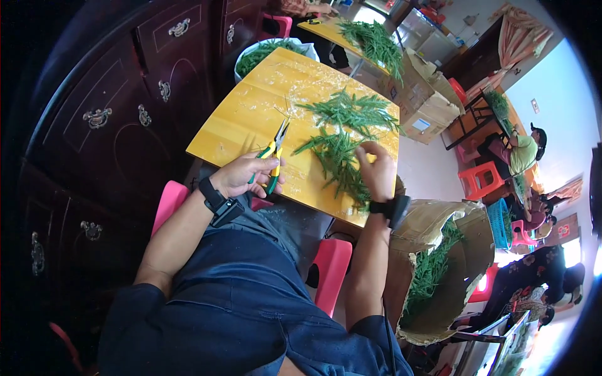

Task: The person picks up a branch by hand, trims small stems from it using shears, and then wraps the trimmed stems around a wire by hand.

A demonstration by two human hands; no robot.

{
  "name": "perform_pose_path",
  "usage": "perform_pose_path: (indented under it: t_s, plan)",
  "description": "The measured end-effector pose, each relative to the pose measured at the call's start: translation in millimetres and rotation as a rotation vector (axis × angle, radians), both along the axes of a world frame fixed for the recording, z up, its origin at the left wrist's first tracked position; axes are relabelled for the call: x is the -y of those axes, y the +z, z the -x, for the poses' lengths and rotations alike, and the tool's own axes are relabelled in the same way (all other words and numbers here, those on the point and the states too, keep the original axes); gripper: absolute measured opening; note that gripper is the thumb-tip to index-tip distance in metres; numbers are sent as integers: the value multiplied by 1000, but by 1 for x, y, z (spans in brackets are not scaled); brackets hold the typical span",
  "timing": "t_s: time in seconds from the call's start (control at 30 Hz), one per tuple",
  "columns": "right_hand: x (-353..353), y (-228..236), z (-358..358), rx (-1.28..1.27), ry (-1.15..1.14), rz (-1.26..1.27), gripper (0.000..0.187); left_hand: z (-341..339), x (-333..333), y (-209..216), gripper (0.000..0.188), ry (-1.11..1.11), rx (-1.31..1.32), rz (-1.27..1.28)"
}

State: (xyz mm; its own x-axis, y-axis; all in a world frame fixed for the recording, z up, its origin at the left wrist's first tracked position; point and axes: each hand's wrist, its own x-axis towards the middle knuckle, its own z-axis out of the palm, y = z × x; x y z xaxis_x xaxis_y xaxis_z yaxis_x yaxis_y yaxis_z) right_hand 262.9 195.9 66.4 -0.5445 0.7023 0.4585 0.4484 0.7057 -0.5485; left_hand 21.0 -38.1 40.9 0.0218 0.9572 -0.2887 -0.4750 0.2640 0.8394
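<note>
My left hand (244, 175) is closed round needle-nose pliers (278, 147) with green and yellow handles, above the left half of a yellow wooden table (232, 113). The jaws point away from me, and a thin stem (286, 105) shows by their tips; whether they grip it I cannot tell. My right hand (378, 170) is over the table's right edge, fingers curled in beside a pile of green leafy artificial-looking sprigs (338, 156). What those fingers hold, if anything, is hidden. Another bunch of sprigs (351, 113) lies just beyond that pile.
Pale scraps dot the tabletop. Behind it stands a white-lined tub of greenery (269, 53). At my right is an open cardboard box (433, 269) with more sprigs. Dark cabinets (106, 119) line the left. Other people (527, 150) sit at tables on the right and far side.
</note>
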Motion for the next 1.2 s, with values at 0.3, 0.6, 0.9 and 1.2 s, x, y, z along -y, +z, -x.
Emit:
perform_pose_path:
  t_s: [0.3, 0.6, 0.9, 1.2]
  plan:
    - [26, -38, 39, 259, -167, -238, 29, -7, 5, 1, 35, -15, -42, -7]
    - [43, -28, 43, -848, 124, 273, 11, -24, 10, 12, 38, -45, -207, -23]
    - [55, -31, 48, -994, 272, 567, 9, -44, 12, 30, 45, 10, -1197, -225]
    - [60, -38, 57, -1000, 229, 623, 9, -57, 24, 41, 46, -19, -1425, -248]
